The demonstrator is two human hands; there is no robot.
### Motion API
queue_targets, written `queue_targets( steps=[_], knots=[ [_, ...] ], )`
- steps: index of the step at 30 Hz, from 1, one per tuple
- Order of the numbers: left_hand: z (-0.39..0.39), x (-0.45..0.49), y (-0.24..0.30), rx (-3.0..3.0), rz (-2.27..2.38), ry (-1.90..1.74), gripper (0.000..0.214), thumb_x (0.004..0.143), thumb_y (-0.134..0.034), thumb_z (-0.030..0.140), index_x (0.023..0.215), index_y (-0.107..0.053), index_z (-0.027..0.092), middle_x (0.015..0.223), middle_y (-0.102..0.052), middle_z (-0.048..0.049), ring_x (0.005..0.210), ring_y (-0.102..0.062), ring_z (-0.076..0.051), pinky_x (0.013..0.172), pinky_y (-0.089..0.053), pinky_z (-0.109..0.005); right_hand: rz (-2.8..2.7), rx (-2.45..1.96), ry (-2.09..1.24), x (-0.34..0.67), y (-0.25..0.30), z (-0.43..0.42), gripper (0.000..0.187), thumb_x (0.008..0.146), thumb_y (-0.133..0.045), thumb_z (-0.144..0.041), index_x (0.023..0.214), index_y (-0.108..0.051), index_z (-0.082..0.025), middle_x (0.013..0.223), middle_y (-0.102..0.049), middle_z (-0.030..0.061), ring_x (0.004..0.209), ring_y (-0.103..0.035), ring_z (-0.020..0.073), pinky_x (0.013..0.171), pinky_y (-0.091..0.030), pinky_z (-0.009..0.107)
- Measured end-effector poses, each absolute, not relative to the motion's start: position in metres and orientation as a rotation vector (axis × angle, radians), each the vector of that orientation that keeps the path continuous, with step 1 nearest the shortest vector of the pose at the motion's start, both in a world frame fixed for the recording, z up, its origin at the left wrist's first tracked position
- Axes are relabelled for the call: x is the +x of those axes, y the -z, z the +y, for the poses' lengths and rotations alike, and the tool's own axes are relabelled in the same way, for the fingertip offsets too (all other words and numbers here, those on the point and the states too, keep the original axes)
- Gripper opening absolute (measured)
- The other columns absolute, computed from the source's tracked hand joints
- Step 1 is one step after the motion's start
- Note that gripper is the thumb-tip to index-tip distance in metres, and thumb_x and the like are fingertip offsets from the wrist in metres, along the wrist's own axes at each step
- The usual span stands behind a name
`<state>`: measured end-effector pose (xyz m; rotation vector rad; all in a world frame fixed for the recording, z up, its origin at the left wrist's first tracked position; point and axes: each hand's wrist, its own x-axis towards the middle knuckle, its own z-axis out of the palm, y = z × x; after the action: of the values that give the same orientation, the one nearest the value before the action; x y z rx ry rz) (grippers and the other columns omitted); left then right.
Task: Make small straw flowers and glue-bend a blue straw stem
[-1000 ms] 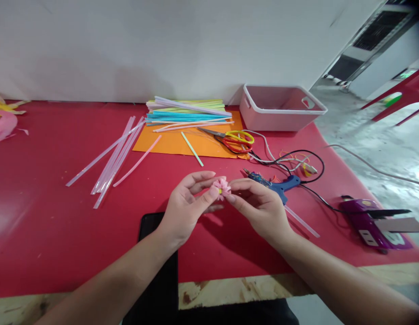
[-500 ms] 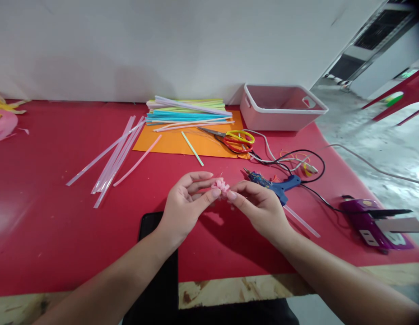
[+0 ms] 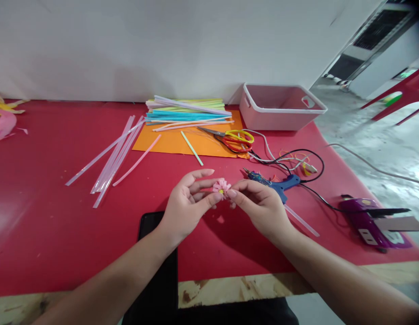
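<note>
A small pink straw flower (image 3: 221,186) with a yellow centre is held between both hands above the red table cover (image 3: 53,225). My left hand (image 3: 187,205) pinches it from the left with thumb and fingers. My right hand (image 3: 260,205) pinches it from the right with its fingertips. A blue glue gun (image 3: 280,186) lies just right of my right hand.
Clear straws (image 3: 111,158) lie at the left. A stack of coloured straws (image 3: 187,113) and scissors (image 3: 235,137) rest on orange paper (image 3: 172,143). A white bin (image 3: 280,108) stands behind. Cables (image 3: 297,160) and a purple device (image 3: 372,221) lie right. A black phone (image 3: 155,271) lies under my left forearm.
The flower has been turned slightly between the fingertips, so its yellow centre shows again. Both hands stay in nearly the same place.
</note>
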<state>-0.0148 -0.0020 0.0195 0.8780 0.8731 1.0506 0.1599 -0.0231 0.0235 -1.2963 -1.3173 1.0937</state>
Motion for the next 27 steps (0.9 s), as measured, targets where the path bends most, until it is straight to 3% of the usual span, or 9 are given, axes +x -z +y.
queue_targets(
  steps=[8,14,27],
  knots=[
    [-0.003,-0.015,-0.020,0.874,0.869,-1.066,0.050,0.069,-0.088,0.018,0.112,-0.063,0.019,0.100,-0.080,-0.0026,0.087,-0.076,-0.012,0.079,-0.060,-0.019,-1.329,-1.262,-1.059,0.160,-0.023,-0.024,0.023,0.078,-0.077,-0.039,0.073,-0.070,-0.018,0.063,-0.067,0.0008,0.055,-0.058,0.0105,0.055,-0.051,0.023],
    [-0.003,-0.015,-0.019,0.887,0.922,-1.098,0.047,0.070,-0.087,0.019,0.110,-0.062,0.020,0.105,-0.077,-0.0020,0.083,-0.075,-0.011,0.078,-0.060,-0.021,-1.329,-1.254,-1.084,0.159,-0.022,-0.024,0.025,0.074,-0.080,-0.041,0.080,-0.072,-0.019,0.076,-0.074,0.0039,0.064,-0.067,0.0142,0.062,-0.056,0.026],
    [-0.005,-0.015,-0.015,1.035,0.969,-1.123,0.037,0.075,-0.083,0.022,0.104,-0.061,0.020,0.105,-0.074,-0.0037,0.092,-0.072,-0.012,0.085,-0.059,-0.023,-1.369,-1.372,-1.195,0.161,-0.012,-0.024,0.025,0.081,-0.072,-0.042,0.087,-0.071,-0.018,0.078,-0.074,0.0021,0.065,-0.065,0.0120,0.063,-0.052,0.023]
  ],
)
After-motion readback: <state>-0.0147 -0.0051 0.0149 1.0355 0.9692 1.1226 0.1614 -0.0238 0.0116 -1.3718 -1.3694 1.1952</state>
